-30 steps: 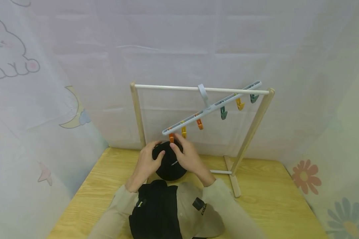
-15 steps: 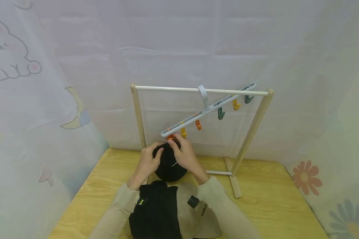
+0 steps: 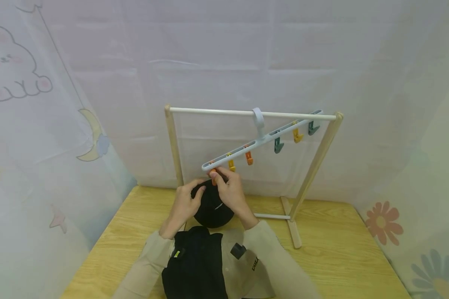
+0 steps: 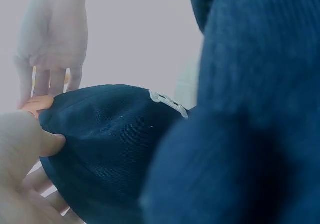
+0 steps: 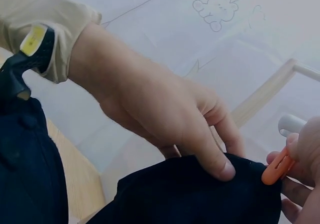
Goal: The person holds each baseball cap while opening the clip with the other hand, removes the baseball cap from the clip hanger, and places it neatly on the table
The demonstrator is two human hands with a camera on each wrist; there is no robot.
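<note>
While left hand grips black cap, right hand pinches orange clip.

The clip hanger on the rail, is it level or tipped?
Tipped. The clip hanger slopes down toward the hands; its far end sits up by the rail.

Dark blue cap pinched by left hand, right hand fingers above, orange clip at its edge

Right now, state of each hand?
Left hand: grips the black cap, thumb on its top.
Right hand: pinches the orange clip at the cap's edge.
</note>
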